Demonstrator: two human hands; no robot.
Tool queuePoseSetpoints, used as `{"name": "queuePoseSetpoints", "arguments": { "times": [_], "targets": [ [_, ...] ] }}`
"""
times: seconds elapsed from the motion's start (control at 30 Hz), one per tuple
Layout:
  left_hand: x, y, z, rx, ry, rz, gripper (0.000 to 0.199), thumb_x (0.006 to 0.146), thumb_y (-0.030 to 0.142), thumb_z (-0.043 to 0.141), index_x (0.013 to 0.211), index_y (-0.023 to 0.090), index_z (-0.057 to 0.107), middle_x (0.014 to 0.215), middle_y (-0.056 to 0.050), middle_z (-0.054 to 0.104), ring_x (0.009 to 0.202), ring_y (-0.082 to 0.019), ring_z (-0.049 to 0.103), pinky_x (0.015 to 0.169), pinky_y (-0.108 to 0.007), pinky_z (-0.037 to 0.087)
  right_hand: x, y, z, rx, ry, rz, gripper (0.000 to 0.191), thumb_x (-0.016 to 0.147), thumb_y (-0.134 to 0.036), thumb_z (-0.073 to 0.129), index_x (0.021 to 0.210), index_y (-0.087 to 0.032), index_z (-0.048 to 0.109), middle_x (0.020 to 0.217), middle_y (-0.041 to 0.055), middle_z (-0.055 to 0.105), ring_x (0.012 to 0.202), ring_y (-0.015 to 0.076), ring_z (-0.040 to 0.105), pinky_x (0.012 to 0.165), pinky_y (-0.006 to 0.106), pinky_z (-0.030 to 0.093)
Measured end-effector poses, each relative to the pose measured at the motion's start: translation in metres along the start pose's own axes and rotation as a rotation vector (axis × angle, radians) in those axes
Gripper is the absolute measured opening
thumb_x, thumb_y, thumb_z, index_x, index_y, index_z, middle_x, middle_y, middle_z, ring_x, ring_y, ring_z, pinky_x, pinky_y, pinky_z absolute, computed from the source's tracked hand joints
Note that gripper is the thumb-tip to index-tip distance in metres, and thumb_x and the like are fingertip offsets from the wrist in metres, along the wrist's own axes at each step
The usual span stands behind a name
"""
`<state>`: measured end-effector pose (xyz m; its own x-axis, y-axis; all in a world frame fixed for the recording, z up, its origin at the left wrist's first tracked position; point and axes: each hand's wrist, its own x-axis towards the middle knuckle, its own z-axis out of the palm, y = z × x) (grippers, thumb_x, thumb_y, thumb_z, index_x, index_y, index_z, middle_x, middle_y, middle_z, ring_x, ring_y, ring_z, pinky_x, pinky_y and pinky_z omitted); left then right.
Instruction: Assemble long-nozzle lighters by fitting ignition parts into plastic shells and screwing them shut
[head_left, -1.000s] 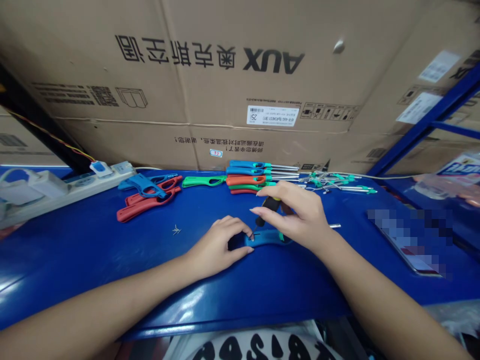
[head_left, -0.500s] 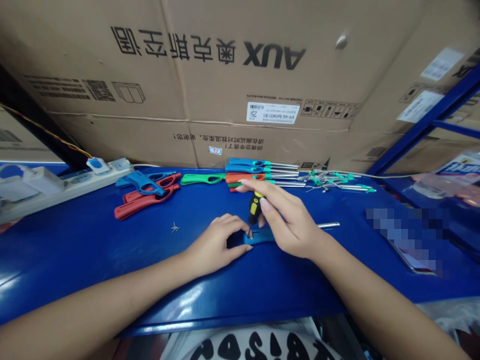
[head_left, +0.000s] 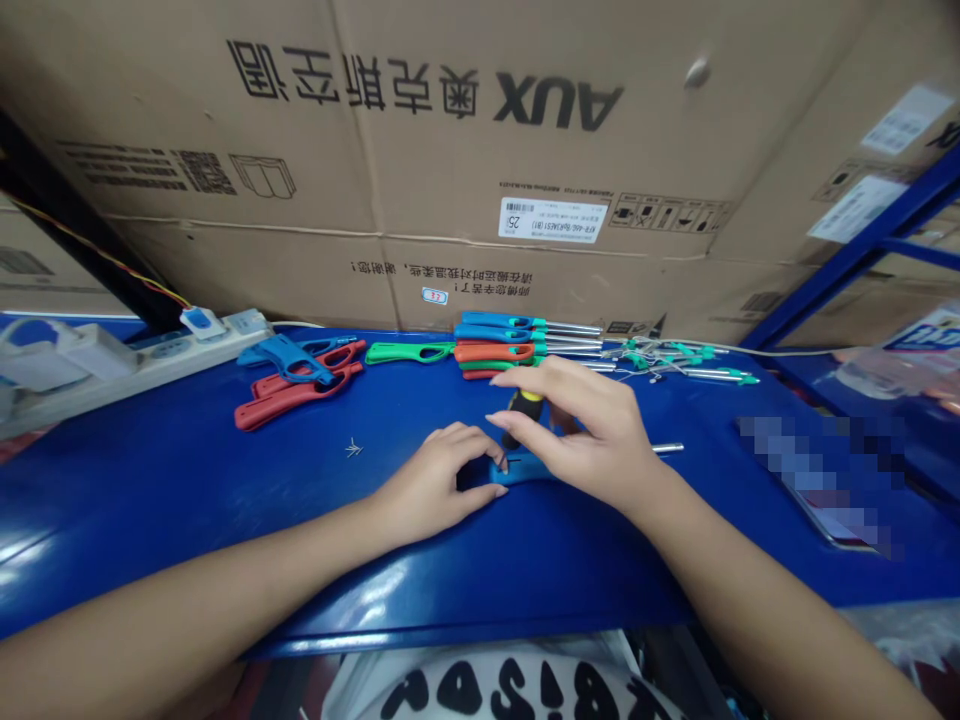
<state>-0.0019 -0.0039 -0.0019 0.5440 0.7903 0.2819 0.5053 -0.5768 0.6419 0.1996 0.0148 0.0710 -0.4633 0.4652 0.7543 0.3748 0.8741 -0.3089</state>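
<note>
A blue long-necked lighter (head_left: 525, 468) lies flat on the table in front of me, its metal tube (head_left: 667, 448) pointing right. My left hand (head_left: 439, 480) pinches the handle end between fingertips and thumb. Above the lighter, my right hand (head_left: 592, 425) has its fingers round a short black and yellow screwdriver (head_left: 523, 408), which stands roughly upright over the handle. The screwdriver's tip is hidden. To the left of my left hand lies a small heap of screws (head_left: 353, 448).
Red and blue lighter shells (head_left: 296, 392) lie at the left, with a green one (head_left: 405, 352) beyond. Several lighters with tubes (head_left: 495, 330) are stacked at the back, beside loose metal tubes with wires (head_left: 675, 358). A power strip (head_left: 169, 350), phone-like blurred object (head_left: 821, 480) and large carton (head_left: 420, 180) surround them.
My right hand's fingers have spread and shifted round the screwdriver handle, the thumb now across its front. My left hand holds the lighter as before. The view has shifted slightly.
</note>
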Motion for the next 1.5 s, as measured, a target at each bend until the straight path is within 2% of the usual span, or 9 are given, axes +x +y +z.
{"name": "queuePoseSetpoints", "arguments": {
  "times": [0.2,0.4,0.6,0.8,0.93,1.03,1.17,1.3,1.5],
  "targets": [
    [0.000,0.001,-0.001,-0.003,-0.002,-0.006,0.016,0.087,0.028,0.074,0.098,0.024,0.064,0.104,-0.001,0.070,0.103,-0.023,0.060,0.095,-0.040,0.044,-0.004,-0.001,0.005,0.033,0.026,0.011,0.038,0.101,-0.016,0.043,0.136,-0.020,0.057,0.112,0.0084,0.073,0.093,0.0164,0.070,0.080,0.030,0.056],
    [-0.001,-0.002,0.001,0.013,0.017,0.007,0.019,0.087,0.029,0.074,0.104,0.025,0.065,0.114,-0.003,0.070,0.109,-0.025,0.060,0.098,-0.041,0.043,-0.004,0.000,0.006,-0.052,0.066,-0.042,0.017,0.091,-0.027,0.069,0.106,-0.019,0.070,0.087,0.0033,0.071,0.070,0.0130,0.063,0.065,0.025,0.052],
    [-0.001,-0.003,0.001,0.012,0.014,0.014,0.019,0.087,0.029,0.075,0.102,0.024,0.065,0.108,-0.001,0.070,0.106,-0.024,0.060,0.095,-0.039,0.044,-0.005,-0.004,0.007,0.188,-0.060,0.058,0.039,0.102,-0.015,0.038,0.137,-0.019,0.055,0.117,0.0087,0.070,0.102,0.0155,0.067,0.088,0.031,0.055],
    [-0.002,-0.003,0.003,0.025,0.032,0.014,0.020,0.087,0.028,0.074,0.104,0.024,0.065,0.110,-0.001,0.070,0.105,-0.024,0.060,0.094,-0.038,0.044,-0.004,-0.003,0.003,-0.099,0.028,-0.058,0.026,0.093,-0.031,0.067,0.116,-0.018,0.068,0.098,0.0062,0.075,0.080,0.0157,0.068,0.073,0.027,0.055],
    [-0.001,-0.001,0.001,0.010,0.007,-0.001,0.017,0.087,0.028,0.074,0.102,0.025,0.065,0.108,0.000,0.070,0.106,-0.023,0.059,0.096,-0.039,0.043,-0.002,0.000,0.000,0.196,-0.069,0.046,0.036,0.103,-0.019,0.043,0.135,-0.017,0.058,0.111,0.0081,0.073,0.082,0.0126,0.070,0.073,0.026,0.057],
    [-0.001,0.000,0.001,0.002,0.001,-0.011,0.016,0.088,0.027,0.074,0.101,0.025,0.065,0.108,0.000,0.070,0.107,-0.023,0.059,0.097,-0.039,0.043,-0.001,0.004,0.000,0.192,-0.013,0.060,0.022,0.097,-0.024,0.060,0.116,-0.018,0.069,0.095,0.0036,0.074,0.070,0.0104,0.066,0.067,0.024,0.056],
    [0.000,-0.001,0.001,0.000,0.008,-0.005,0.017,0.088,0.028,0.074,0.100,0.025,0.064,0.105,0.001,0.070,0.104,-0.022,0.060,0.096,-0.039,0.043,-0.004,0.010,-0.001,-0.007,0.061,-0.095,0.026,0.094,-0.023,0.064,0.118,-0.014,0.067,0.097,0.0079,0.076,0.082,0.0153,0.070,0.077,0.028,0.057],
    [0.000,-0.001,0.001,-0.006,0.009,-0.003,0.015,0.088,0.028,0.074,0.099,0.025,0.064,0.104,0.001,0.070,0.104,-0.022,0.060,0.095,-0.038,0.043,-0.005,0.009,-0.002,0.256,-0.106,0.026,0.041,0.103,-0.017,0.040,0.142,-0.020,0.052,0.114,0.0070,0.072,0.072,0.0097,0.068,0.072,0.026,0.058],
    [0.000,-0.001,0.001,0.003,0.005,-0.012,0.016,0.088,0.029,0.073,0.101,0.025,0.064,0.107,0.000,0.070,0.106,-0.023,0.060,0.096,-0.040,0.043,-0.002,0.008,-0.002,0.014,-0.004,0.010,0.028,0.094,-0.032,0.067,0.118,-0.018,0.069,0.100,0.0059,0.075,0.083,0.0156,0.070,0.078,0.028,0.056]
  ]
}}
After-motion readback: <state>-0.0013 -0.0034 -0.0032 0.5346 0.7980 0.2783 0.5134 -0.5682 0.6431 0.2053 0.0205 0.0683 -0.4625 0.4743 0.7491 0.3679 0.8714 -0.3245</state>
